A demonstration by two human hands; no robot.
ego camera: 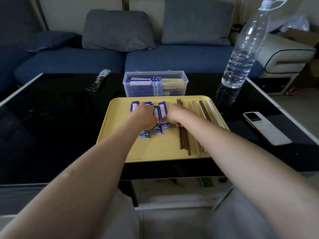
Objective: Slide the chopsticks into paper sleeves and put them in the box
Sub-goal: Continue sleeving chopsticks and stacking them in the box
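Both hands point(144, 116) point(174, 115) press flat paper sleeves point(163, 111), thin chopsticks point(183, 138).

Your hands work over a glossy black table point(51, 128). A yellow tray point(155, 149) lies on it directly under your grip. Just beyond the tray stands a clear plastic box point(183, 87). Farther out to the right of your grip stands a water bottle point(241, 62), and a phone point(265, 128) lies nearer you. Off left beyond your grip lies a dark wrapper point(100, 81).
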